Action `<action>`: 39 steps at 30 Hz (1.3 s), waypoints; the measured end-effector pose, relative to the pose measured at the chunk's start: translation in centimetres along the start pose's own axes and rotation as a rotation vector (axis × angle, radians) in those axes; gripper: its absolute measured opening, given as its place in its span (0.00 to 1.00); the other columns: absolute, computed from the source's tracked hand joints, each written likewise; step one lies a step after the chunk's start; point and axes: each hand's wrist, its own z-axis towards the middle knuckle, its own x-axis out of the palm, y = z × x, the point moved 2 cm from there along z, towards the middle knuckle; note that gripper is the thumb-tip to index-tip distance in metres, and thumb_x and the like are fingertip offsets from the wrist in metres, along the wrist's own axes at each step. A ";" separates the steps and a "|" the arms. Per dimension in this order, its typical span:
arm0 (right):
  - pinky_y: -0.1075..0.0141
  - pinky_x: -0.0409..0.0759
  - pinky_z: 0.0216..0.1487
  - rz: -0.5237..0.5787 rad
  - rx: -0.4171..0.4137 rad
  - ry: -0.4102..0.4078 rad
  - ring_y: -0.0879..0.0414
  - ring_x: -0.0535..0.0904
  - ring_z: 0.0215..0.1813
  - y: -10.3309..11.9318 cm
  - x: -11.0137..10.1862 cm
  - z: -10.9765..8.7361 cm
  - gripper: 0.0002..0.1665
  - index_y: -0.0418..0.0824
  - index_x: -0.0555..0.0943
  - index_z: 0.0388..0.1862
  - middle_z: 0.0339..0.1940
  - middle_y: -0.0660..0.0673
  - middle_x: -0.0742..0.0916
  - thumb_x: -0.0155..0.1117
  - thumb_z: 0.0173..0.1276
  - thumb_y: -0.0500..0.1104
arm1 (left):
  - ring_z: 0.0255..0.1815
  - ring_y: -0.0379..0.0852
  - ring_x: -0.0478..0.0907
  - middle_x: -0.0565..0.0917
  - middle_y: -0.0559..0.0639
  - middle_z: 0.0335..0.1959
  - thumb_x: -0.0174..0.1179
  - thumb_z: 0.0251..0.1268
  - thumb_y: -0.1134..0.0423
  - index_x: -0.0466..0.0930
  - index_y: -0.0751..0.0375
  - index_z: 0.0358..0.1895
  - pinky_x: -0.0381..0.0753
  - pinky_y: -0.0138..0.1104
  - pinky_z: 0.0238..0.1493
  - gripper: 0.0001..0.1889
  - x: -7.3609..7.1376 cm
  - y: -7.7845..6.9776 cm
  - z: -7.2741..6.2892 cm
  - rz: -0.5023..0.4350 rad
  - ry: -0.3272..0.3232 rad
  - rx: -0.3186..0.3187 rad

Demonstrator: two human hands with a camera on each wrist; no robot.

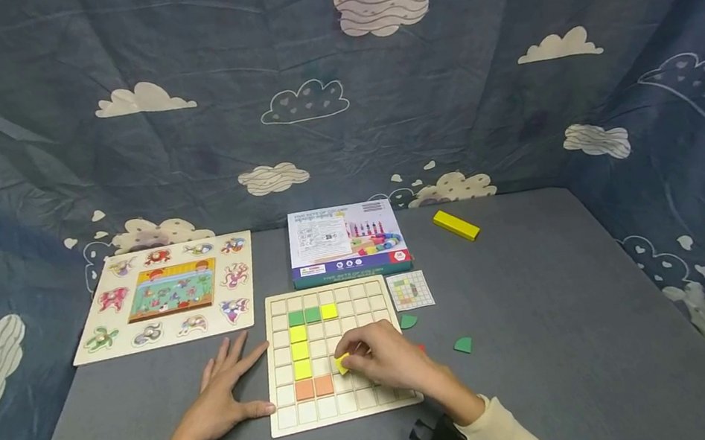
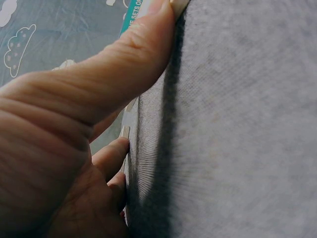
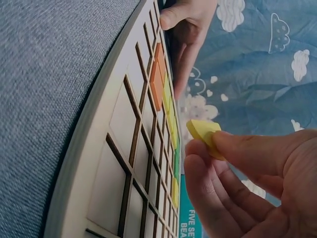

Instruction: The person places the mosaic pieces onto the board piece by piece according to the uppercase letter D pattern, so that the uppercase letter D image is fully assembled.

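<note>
A wooden grid board point(image 1: 298, 414) lies on the table, with green, yellow and orange square tiles set in some of its cells. Between thumb and fingertips my right hand point(image 1: 381, 357) pinches a yellow tile point(image 3: 204, 135), held just over the middle of the board. My left hand point(image 1: 216, 404) rests on the table with fingers spread, its thumb point(image 2: 143, 47) and index fingertip right at the board's left edge. Two orange tiles point(image 3: 157, 82) sit in a lower row, below a column of yellow tiles point(image 1: 299, 350).
A small pattern card point(image 1: 426, 289) lies right of the board, near green quarter-round pieces point(image 1: 462, 345). Partly behind the right hand shows a red piece point(image 1: 421, 348). Farther back are a boxed bead set point(image 1: 351, 269), a sea-animal puzzle board point(image 1: 90, 302) and a yellow bar point(image 1: 456, 225).
</note>
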 end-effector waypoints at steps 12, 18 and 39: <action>0.74 0.76 0.30 0.030 0.005 0.008 0.70 0.76 0.24 0.1 0.3 0.0 0.05 0.42 0.83 0.29 0.23 0.53 0.85 0.69 0.60 0.33 | 0.80 0.74 0.30 0.47 0.69 0.81 0.79 0.41 0.46 0.66 0.54 0.75 0.28 0.71 0.70 0.52 0.0 -0.1 -0.1 0.001 -0.006 0.005; 0.75 0.77 0.33 -0.020 0.037 0.028 0.70 0.75 0.26 -0.2 0.7 -0.1 0.06 0.44 0.84 0.29 0.22 0.56 0.83 0.70 0.61 0.33 | 0.80 0.75 0.30 0.46 0.69 0.81 0.79 0.41 0.47 0.66 0.53 0.76 0.29 0.71 0.69 0.52 0.1 0.0 -0.1 0.002 -0.004 0.001; 0.77 0.66 0.22 -0.210 0.048 -0.034 0.71 0.66 0.20 1.1 2.7 -0.1 0.07 0.40 0.90 0.31 0.15 0.58 0.77 0.76 0.52 0.34 | 0.80 0.75 0.31 0.47 0.69 0.81 0.79 0.40 0.47 0.67 0.53 0.75 0.29 0.70 0.70 0.52 0.1 -0.1 -0.1 0.006 -0.009 -0.005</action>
